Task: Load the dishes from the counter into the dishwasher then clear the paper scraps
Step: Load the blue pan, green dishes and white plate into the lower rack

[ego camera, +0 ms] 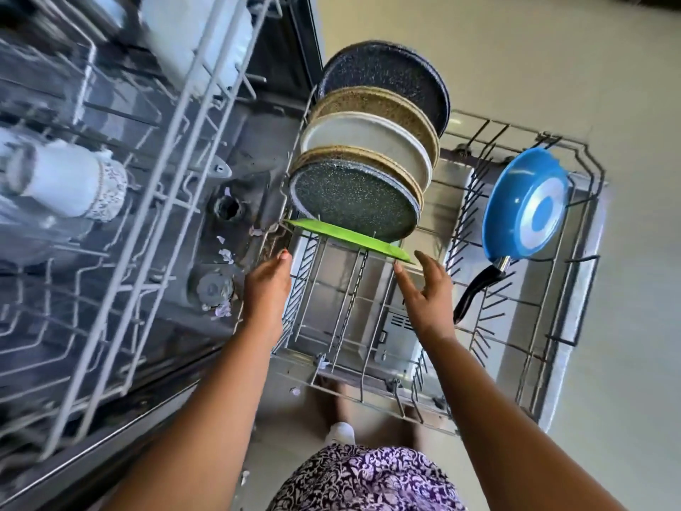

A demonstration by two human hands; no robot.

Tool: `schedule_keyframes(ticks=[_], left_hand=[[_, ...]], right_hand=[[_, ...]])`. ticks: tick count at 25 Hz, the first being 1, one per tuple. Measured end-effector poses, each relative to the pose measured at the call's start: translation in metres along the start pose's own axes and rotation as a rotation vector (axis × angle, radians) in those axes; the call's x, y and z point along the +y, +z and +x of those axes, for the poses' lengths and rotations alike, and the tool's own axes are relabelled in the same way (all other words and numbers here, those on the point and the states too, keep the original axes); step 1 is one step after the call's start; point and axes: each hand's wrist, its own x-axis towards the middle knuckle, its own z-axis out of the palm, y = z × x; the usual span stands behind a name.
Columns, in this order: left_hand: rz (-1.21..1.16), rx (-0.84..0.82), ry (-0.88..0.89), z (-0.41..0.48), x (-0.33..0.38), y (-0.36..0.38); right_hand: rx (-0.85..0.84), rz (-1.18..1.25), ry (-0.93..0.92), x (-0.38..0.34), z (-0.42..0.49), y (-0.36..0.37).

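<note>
1. Five plates (368, 142) stand on edge in a tight row along the left side of the pulled-out lower rack (405, 404)
2. One green plate (346, 237) stands edge-on just in front of the nearest speckled plate; bare tines run from it to the rack's front rim
3. A blue frying pan (527, 208) leans at the rack's right wall, well apart from the plates, with open wire floor between
4. The upper rack (173, 142) juts out at the left, holding a white mug (66, 182) on its side
5. Paper scraps (225, 254) lie on the tub floor just left of the lower rack
6. The left hand (267, 285) holds nothing, fingers straight and together, tips near the green plate's left end
7. The right hand (429, 293) is spread, thumb and forefinger flanking the green plate's right end; whether they touch it cannot be told
</note>
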Motion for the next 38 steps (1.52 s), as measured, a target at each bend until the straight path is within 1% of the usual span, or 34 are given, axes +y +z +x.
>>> schedule_keyframes(ticks=[3, 6, 8, 10, 13, 16, 19, 22, 24, 28, 31, 34, 36, 38], left_hand=[[-0.04, 0.005, -0.006, -0.044, 0.007, 0.0], [0.024, 0.019, 0.025, -0.09, 0.018, 0.003], [0.065, 0.006, 0.086, -0.124, 0.037, 0.005], [0.129, -0.042, 0.194, -0.158, 0.062, 0.002], [0.203, -0.122, 0.335, -0.206, 0.104, -0.004], [0.228, -0.216, 0.46, -0.261, 0.148, -0.025], [0.275, -0.186, 0.568, -0.314, 0.182, -0.061], [0.254, -0.173, 0.581, -0.353, 0.2, -0.112], [0.14, -0.07, 0.584, -0.375, 0.209, -0.158], [-0.171, 0.28, 0.634, -0.415, 0.208, -0.259], [-0.361, 0.493, 0.658, -0.435, 0.196, -0.338], [-0.555, 0.725, 0.652, -0.457, 0.168, -0.426], [-0.601, 0.852, 0.626, -0.475, 0.142, -0.485], [-0.634, 0.929, 0.599, -0.496, 0.118, -0.536]], right_hand=[[0.01, -0.011, -0.042, -0.021, -0.043, -0.019], [0.025, -0.052, -0.083, -0.041, -0.083, -0.037], [0.025, -0.075, -0.146, -0.067, -0.105, -0.054], [0.017, -0.084, -0.185, -0.098, -0.126, -0.074], [-0.022, -0.132, -0.319, -0.143, -0.154, -0.104], [-0.087, -0.172, -0.518, -0.18, -0.183, -0.127], [-0.093, -0.184, -0.7, -0.22, -0.21, -0.136], [-0.142, -0.152, -0.796, -0.268, -0.236, -0.128], [-0.235, -0.126, -0.908, -0.306, -0.262, -0.113], [-0.452, -0.015, -1.097, -0.377, -0.326, -0.062], [-0.576, 0.085, -1.133, -0.405, -0.37, -0.009], [-0.763, 0.041, -1.161, -0.415, -0.43, 0.059], [-0.872, 0.033, -1.183, -0.417, -0.48, 0.107], [-0.973, 0.028, -1.187, -0.415, -0.526, 0.148]])
